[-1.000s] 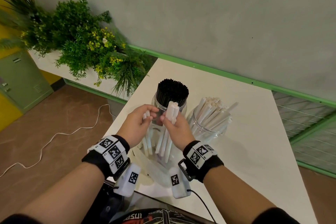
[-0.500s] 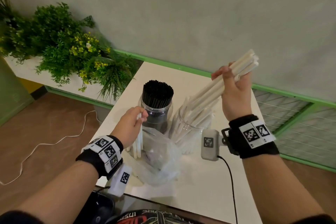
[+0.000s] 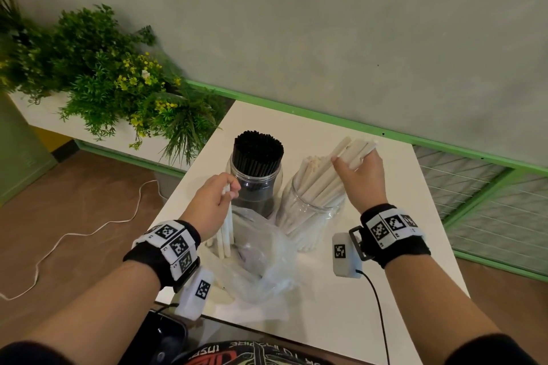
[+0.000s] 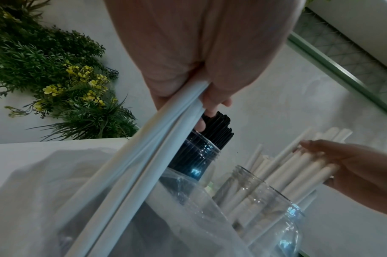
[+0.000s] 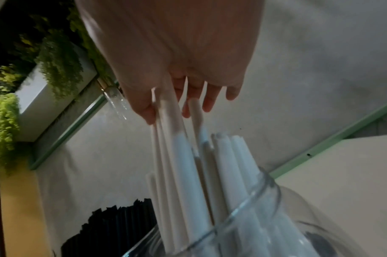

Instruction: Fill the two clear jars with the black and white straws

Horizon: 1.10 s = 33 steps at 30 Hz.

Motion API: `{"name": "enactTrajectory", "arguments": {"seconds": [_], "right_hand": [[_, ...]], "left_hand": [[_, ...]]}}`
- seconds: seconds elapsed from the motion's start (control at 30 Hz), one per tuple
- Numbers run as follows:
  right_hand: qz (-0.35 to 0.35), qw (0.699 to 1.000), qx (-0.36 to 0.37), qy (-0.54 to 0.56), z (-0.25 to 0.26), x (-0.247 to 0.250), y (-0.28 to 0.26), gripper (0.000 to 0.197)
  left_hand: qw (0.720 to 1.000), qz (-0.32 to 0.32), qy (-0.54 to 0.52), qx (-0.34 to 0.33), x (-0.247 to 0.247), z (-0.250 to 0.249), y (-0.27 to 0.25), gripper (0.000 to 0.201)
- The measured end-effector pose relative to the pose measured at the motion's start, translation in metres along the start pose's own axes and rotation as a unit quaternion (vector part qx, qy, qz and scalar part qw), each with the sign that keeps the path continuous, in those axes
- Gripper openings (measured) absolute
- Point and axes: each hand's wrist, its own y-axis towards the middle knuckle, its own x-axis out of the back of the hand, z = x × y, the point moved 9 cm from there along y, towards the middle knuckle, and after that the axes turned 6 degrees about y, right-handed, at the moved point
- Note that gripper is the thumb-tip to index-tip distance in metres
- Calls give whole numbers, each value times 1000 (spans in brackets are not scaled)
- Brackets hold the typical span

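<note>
Two clear jars stand on the white table [image 3: 394,299]. The left jar [image 3: 257,187] is packed with black straws [image 3: 257,151] [image 4: 214,128] [image 5: 113,226]. The right jar [image 3: 299,216] [image 4: 269,205] [image 5: 256,191] holds white straws. My right hand [image 3: 358,178] [image 5: 177,99] [image 4: 353,165] holds a slanted bundle of white straws [image 3: 353,149] [image 5: 179,149] between thumb and fingers, their lower ends inside the right jar. My left hand [image 3: 216,204] [image 4: 201,97] grips a few white straws [image 3: 226,234] [image 4: 139,160] that point down beside the black jar.
A crumpled clear plastic bag [image 3: 261,258] lies in front of the jars, with loose white straws beside it. Green plants [image 3: 112,83] fill a planter to the left. A white cable [image 3: 89,231] trails on the floor. A wire fence [image 3: 489,204] borders the right.
My right hand has come down from high in the air, and its bundle of white straws now reaches into the right jar. The left hand has barely moved.
</note>
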Motion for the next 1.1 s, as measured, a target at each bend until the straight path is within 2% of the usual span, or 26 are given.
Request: {"name": "enactTrajectory", "arguments": {"seconds": [0.03, 0.17, 0.23, 0.33, 0.43, 0.5, 0.57, 0.7, 0.8, 0.9, 1.03, 1.1], "right_hand": [[6, 1000, -1, 9, -2, -1, -2, 40], [-12, 996, 29, 87, -1, 4, -9, 76], [13, 997, 53, 51, 2, -3, -9, 73], [74, 988, 106, -80, 10, -19, -10, 52], [40, 986, 141, -74, 14, -15, -13, 44], [-9, 994, 108, -12, 4, -2, -16, 55], [-29, 997, 62, 48, -11, 4, -24, 71], [25, 994, -70, 84, -61, -18, -31, 101], [53, 986, -128, 91, -83, -34, -26, 114], [36, 988, -135, 62, -83, -37, -20, 106], [-26, 992, -101, 73, -75, -38, -22, 79], [-42, 994, -80, 62, -67, -38, -22, 74]], "left_hand": [[1000, 0, 1, 1, 0, 0, 0, 15], [1000, -2, 1, 5, 1, -3, -1, 13], [1000, -1, 0, 6, 2, -4, -1, 13], [1000, 0, -4, 6, 2, -5, 0, 13], [1000, 1, -5, 7, 2, -3, 0, 14], [1000, 2, -6, 8, 2, -2, 1, 14], [1000, 2, -8, 9, 2, 0, 1, 15], [1000, 5, -13, 5, 1, 3, 2, 17], [1000, 5, -11, 3, 1, 3, 2, 16], [1000, 3, -13, 1, 3, 2, 2, 17], [1000, 4, -17, 2, 3, 2, 3, 16], [1000, 4, -22, 3, 3, 1, 3, 16]]}}
